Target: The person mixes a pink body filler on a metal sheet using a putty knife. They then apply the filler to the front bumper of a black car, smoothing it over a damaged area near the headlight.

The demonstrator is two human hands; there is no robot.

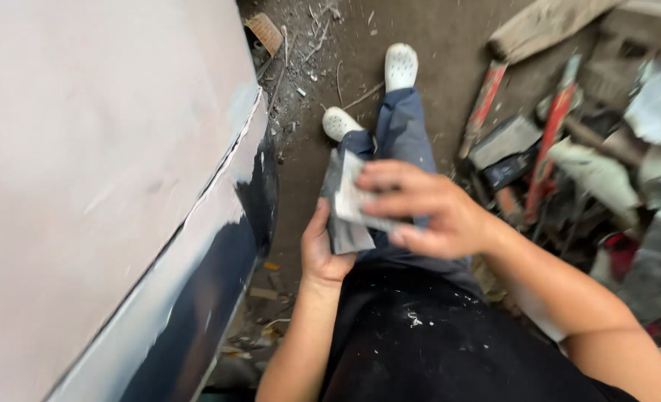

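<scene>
My left hand grips the lower edge of a folded grey sheet of sandpaper, held in front of my body. My right hand lies over the sheet's right side, fingers spread across it and gripping it too; this hand is blurred. To the left rises a large car body panel, covered in pale filler or primer, with dark blue paint showing along its lower edge. The sheet is apart from the panel.
Below are my legs in blue trousers and white perforated shoes on a dirt floor with debris. A heap of tools, red bars, metal scraps and a wooden plank fills the right side.
</scene>
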